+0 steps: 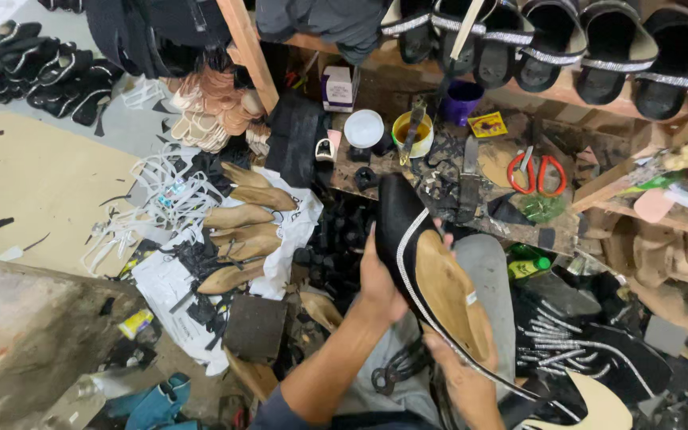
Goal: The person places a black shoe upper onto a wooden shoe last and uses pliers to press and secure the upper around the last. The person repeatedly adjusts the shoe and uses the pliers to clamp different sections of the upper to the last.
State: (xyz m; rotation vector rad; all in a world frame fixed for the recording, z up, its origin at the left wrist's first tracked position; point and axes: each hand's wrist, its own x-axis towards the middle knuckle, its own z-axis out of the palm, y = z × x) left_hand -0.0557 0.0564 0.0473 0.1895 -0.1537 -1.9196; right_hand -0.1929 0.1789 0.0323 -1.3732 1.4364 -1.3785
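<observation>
Both hands are on one shoe, right over the lap. The left hand [377, 288] has its grip closed around the side of the black pointed shoe [408, 231], fingers wrapped behind the upper, thumb on the near edge. The right hand [465, 381] clamps the heel end from below, fingers curled under the tan insole [449, 293]. The shoe lies sole-side up and tilted, toe pointing away toward the tabletop [511, 227], heel toward the body. A sparkling silver trim strip [412, 239] runs along the edge of the upper and trails on down past the right hand.

Just beyond the toe, the cluttered tabletop: a knife blade [470, 171] lies close to the shoe's tip, red-handled scissors [537, 173] further right, a yellow pot [412, 132] with a tool standing in it, a white lid [364, 128] beside that, and a purple cup [462, 101] behind. Above, a shelf carries a row of black sandals [611, 52] with glittering straps.

To the left, on white sheeting on the floor, tan shoe lasts [239, 231] lie in a loose heap. At lower right, more silver strips [555, 350] are scattered over black pieces, near a cream sole [599, 406].
</observation>
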